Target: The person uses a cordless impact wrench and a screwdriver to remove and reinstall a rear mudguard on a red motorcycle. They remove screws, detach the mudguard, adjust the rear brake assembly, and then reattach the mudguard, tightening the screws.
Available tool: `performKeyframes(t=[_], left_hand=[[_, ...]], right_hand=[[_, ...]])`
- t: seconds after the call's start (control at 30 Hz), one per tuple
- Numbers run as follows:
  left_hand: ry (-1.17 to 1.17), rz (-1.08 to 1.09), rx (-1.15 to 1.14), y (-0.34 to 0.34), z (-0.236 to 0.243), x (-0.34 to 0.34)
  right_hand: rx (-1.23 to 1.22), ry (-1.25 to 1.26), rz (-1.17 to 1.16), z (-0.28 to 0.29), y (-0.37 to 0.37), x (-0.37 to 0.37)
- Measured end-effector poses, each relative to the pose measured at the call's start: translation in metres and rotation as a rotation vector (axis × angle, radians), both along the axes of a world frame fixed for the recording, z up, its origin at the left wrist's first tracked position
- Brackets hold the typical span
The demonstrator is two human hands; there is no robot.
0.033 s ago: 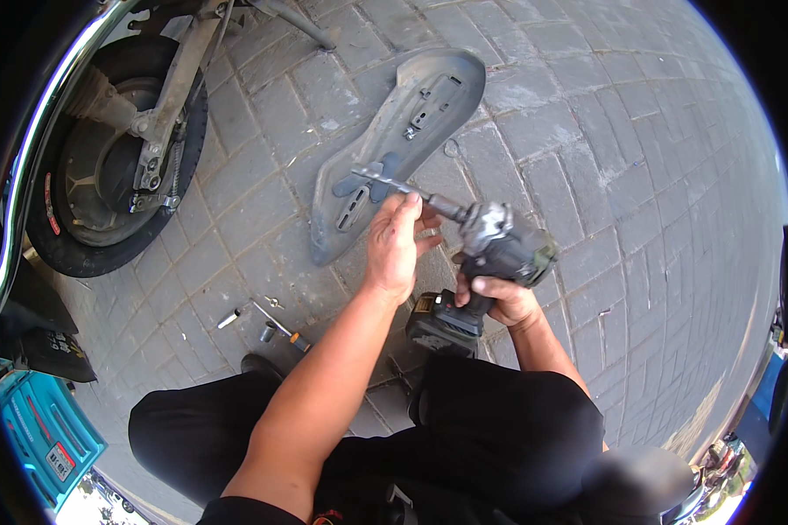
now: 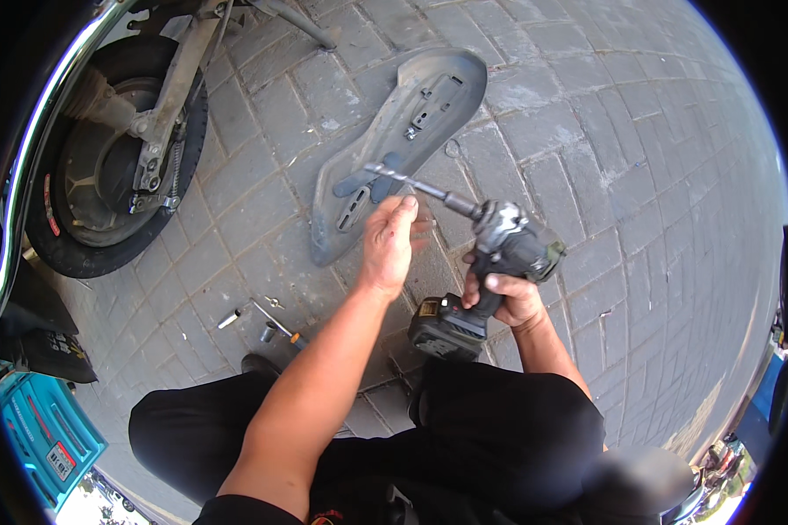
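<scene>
here, the right hand [image 2: 518,303] hugs the drill [image 2: 515,245], likely heavy and hard, best held by its handle [image 2: 490,304]; at ten o'clock, the left hand [image 2: 387,252] is spread.

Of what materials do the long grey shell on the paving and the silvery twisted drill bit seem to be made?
Long grey shell: probably moulded plastic, matt and dusty, curving without visible seams.

Silvery twisted drill bit: likely steel, shiny, with bright reflections along it.

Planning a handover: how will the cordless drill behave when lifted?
The drill is likely heavy for its size, given its bulky battery. The long, straight bit looks stiff and might snag on things, jutting well forward.
</scene>
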State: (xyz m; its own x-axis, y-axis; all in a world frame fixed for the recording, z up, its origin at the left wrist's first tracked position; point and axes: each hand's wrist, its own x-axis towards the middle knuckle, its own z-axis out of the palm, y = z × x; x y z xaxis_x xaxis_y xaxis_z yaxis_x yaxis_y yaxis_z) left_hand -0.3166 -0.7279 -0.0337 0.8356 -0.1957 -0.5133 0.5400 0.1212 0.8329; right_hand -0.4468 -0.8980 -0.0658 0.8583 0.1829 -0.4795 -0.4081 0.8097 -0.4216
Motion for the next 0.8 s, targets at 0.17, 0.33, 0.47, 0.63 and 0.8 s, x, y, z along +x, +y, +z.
performKeyframes(t=[0.17,0.33,0.47,0.63,0.8], left_hand=[[-0.808,-0.516,1.192,0.027,-0.047,0.073],[-0.618,-0.962,1.424,0.004,-0.060,0.107],[-0.492,-0.987,1.356,-0.006,-0.060,0.114],[-0.504,-0.950,1.276,-0.007,-0.068,0.106],[-0.503,-0.635,0.974,0.016,-0.069,0.102]], right_hand=[[0.097,0.012,-0.174,-0.027,-0.034,-0.018],[0.033,0.073,-0.223,-0.045,-0.053,-0.036],[0.034,0.107,-0.243,-0.056,-0.057,-0.042],[0.062,0.224,-0.299,-0.065,-0.060,-0.043],[0.061,0.298,-0.303,-0.070,-0.063,-0.044]])
